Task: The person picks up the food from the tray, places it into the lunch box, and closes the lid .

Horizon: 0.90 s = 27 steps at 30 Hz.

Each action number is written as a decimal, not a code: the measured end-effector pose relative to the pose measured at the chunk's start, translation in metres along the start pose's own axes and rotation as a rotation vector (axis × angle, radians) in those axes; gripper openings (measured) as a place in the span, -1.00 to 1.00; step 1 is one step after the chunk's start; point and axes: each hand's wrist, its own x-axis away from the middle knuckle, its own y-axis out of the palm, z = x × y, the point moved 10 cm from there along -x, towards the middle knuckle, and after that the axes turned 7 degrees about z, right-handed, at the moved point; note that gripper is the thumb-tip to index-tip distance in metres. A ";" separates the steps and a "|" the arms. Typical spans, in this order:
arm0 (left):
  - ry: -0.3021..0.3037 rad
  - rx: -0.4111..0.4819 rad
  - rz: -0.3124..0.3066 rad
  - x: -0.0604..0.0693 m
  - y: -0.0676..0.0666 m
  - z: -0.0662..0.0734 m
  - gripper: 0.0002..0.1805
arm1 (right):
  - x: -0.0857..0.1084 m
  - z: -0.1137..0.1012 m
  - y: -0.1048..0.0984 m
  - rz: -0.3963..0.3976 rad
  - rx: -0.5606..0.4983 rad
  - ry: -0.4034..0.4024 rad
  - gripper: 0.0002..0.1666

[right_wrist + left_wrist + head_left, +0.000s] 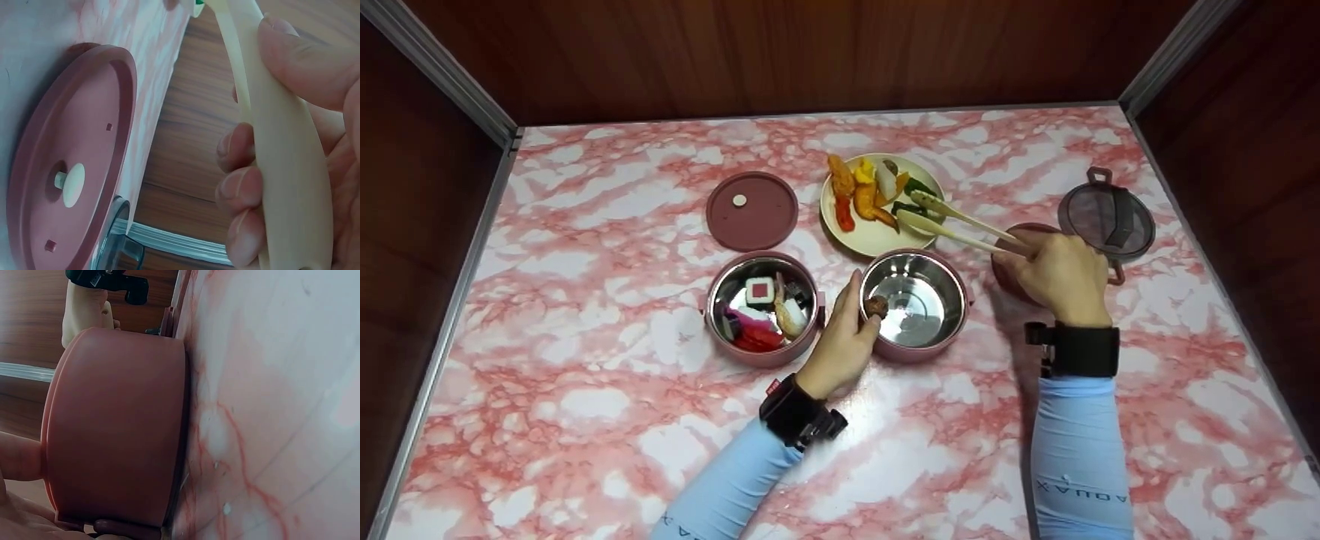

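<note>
My right hand point(1057, 274) grips cream tongs point(971, 232), fingers curled round the handles in the right wrist view. The tongs' tips are over the right side of a cream plate point(870, 244), around a dark green food piece point(911, 209); whether they pinch it, I cannot tell. My left hand point(844, 341) holds the left rim of the right-hand pink pot point(118, 422), its thumb at the rim. Inside that pot, a small brown round piece point(876, 306) lies against the wall near the thumb. The plate also carries yellow, orange, red and white food pieces.
Left of my left hand stands another pink pot point(761, 358) with toy-like sushi, shrimp and red pieces. A pink lid point(751, 211) lies behind it. Another pink lid point(90, 140) lies beneath my right hand, beside a dark see-through lid point(1102, 217). Wooden walls surround the marbled table.
</note>
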 end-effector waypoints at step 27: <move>-0.009 -0.017 -0.010 0.000 0.000 0.000 -0.20 | 0.003 -0.010 -0.009 0.039 0.106 -0.001 -0.47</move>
